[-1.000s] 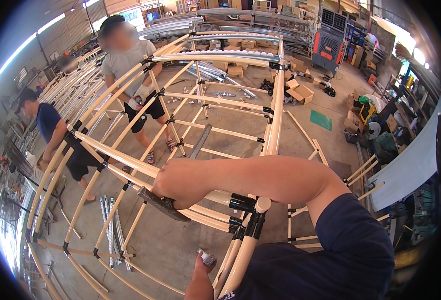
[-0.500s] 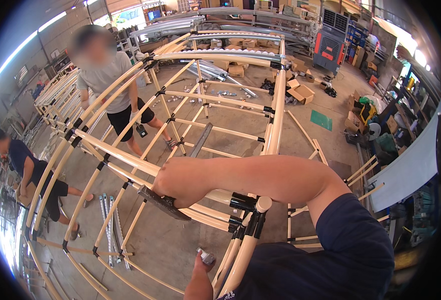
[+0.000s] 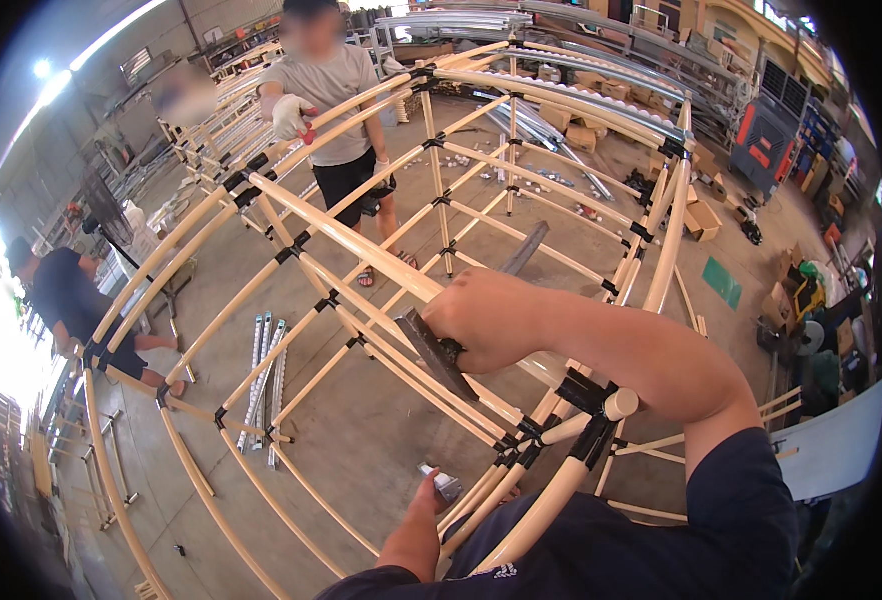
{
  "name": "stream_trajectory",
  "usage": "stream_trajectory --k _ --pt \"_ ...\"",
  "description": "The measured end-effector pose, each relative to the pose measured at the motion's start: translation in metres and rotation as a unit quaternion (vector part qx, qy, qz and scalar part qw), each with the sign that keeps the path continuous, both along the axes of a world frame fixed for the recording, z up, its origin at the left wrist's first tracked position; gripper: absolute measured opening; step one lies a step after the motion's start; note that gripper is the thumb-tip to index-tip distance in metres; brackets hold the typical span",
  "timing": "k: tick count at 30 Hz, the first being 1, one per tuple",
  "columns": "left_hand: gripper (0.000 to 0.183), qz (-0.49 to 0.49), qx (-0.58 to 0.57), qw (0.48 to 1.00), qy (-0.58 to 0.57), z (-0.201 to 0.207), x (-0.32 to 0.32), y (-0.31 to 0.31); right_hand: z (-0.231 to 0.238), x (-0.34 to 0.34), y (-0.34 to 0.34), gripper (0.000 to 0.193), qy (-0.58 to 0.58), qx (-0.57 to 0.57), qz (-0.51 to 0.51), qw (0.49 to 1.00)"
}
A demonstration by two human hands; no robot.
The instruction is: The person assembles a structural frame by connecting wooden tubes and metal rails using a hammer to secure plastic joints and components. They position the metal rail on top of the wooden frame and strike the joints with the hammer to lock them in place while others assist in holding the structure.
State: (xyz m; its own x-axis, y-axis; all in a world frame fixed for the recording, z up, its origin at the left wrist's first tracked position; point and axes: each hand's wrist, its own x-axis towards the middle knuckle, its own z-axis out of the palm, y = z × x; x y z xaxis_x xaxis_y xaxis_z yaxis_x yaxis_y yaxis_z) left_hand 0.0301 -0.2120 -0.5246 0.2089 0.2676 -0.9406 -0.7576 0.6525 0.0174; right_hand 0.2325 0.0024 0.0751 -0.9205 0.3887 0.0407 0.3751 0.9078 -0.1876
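Note:
In front of me stands a frame of beige pipes (image 3: 356,247) with black joints (image 3: 586,392). My right hand (image 3: 486,315) is closed round a hammer (image 3: 437,356) close to its dark head. The hammer's grey handle sticks out beyond the fist, away from me. This hand is over a long upper pipe; I cannot tell whether it touches it. Lower down, my left hand (image 3: 423,508) grips a small silvery-grey piece (image 3: 445,484), whose kind is unclear. That hand is just left of the pipes at the near corner.
A person in a grey shirt (image 3: 336,105) stands across the frame, a white-gloved hand (image 3: 294,118) at a top pipe. Another person in dark clothes (image 3: 61,295) bends at the left. Metal strips (image 3: 261,375) lie on the floor. Cardboard boxes (image 3: 702,220) and a red-and-black machine (image 3: 764,135) stand far right.
My view has swung, so the frame appears farther right. Both my hands keep their holds. The person in grey has raised a gloved hand to the top pipe; the person at left now bends over.

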Motion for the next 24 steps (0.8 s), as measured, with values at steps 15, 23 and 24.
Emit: stream_trajectory --k 15,23,24 --pt "0.035 0.07 -0.009 0.997 -0.02 -0.009 -0.015 0.003 0.079 -0.019 0.107 0.043 0.136 0.208 0.009 0.969" --pt "0.035 0.099 0.03 0.994 -0.025 -0.012 -0.014 -0.001 0.054 -0.088 0.196 0.032 0.222 0.218 -0.022 0.95" --pt "0.036 0.101 0.039 0.994 -0.022 -0.012 -0.015 -0.001 0.051 -0.097 0.205 0.03 0.255 0.194 -0.028 0.947"
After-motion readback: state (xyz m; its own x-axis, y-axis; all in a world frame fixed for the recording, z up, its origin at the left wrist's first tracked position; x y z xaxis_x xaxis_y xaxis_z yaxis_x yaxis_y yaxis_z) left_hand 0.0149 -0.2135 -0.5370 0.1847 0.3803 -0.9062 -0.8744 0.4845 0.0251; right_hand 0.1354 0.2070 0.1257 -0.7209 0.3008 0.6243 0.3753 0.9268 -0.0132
